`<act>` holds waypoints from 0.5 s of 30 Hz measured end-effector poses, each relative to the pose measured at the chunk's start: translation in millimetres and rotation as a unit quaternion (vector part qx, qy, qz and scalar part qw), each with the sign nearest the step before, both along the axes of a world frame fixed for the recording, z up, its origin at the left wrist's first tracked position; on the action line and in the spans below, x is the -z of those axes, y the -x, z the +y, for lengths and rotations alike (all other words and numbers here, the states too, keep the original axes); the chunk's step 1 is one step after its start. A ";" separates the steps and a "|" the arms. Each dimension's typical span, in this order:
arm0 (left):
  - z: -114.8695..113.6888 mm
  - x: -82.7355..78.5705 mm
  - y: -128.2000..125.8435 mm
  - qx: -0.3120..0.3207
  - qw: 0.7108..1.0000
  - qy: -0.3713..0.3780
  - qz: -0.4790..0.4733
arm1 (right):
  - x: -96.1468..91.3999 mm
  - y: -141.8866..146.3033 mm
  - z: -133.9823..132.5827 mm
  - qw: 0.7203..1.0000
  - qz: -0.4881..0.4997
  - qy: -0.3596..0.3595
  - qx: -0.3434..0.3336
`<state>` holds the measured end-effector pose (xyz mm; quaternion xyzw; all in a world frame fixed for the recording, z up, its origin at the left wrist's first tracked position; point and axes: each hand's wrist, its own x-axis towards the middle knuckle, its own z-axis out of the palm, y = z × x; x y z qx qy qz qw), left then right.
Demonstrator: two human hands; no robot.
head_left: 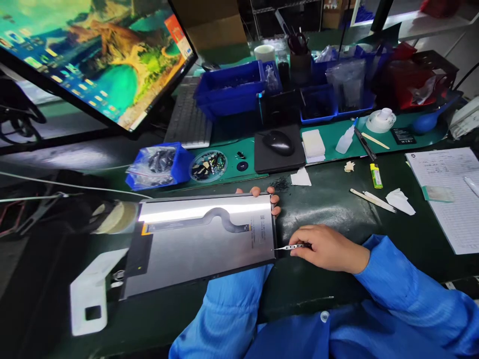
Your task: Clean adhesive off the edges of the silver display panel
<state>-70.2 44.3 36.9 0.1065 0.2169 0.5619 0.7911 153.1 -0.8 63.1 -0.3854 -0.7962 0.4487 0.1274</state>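
Note:
A flat silver display panel [202,239] with a dark flex cable across its back lies tilted on the dark mat. My left hand [266,196] reaches under it, and only the fingertips show curled over its far right edge, gripping it. My right hand [327,248] rests on the mat to the right of the panel, fingers pinched on thin metal tweezers [290,247]. The tweezer tips touch the panel's right edge near its lower corner. Blue sleeves cover both arms.
A tilted monitor [93,55] and a keyboard [187,117] stand at back left. Blue parts bins [228,87], a mouse [279,142] on a pad, a yellow lighter [376,175], white sticks, paper scraps and a printed sheet [449,194] lie behind and to the right. A white bracket [90,294] sits at front left.

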 end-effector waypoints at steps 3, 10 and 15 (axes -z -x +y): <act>-1.7 -5.0 -1.8 0.000 1.000 -0.001 0.000 | 1.7 0.0 0.9 0.999 -0.006 -0.031 -0.004; 4.8 11.5 7.7 0.053 0.998 -0.030 -0.028 | 2.1 0.9 -0.7 1.000 -0.004 0.014 0.012; 2.0 2.8 2.4 0.022 0.999 -0.015 -0.042 | 5.1 0.1 -0.2 1.000 -0.006 -0.029 -0.004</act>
